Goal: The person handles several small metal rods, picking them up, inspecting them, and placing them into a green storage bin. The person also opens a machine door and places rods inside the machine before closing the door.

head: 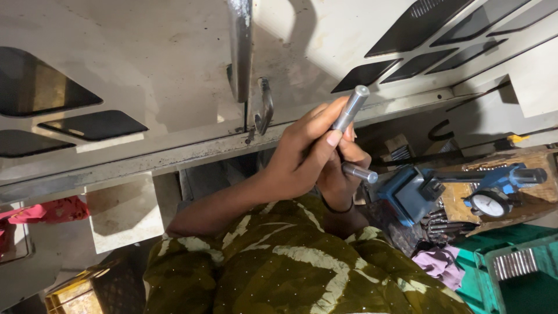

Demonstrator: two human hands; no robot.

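Note:
My left hand (305, 152) reaches forward from the lower left and grips a shiny metal rod (350, 109) between thumb and fingers, tilted up to the right. Just behind and below it, my right hand (344, 168), with a dark band at the wrist, holds a second short metal rod (360, 172) that points right. The two hands touch each other. Both are in front of a grey machine door (174, 70). My olive-green patterned sleeves (279, 261) fill the bottom of the view.
A long metal handle (241, 52) and a smaller curved handle (266, 106) sit on the machine door. To the right are a blue stand (407, 192) with a dial gauge (489, 203), a wooden tray (540, 160), a green crate (514, 267) and a pink cloth (439, 261). A red cloth (52, 210) lies at the left.

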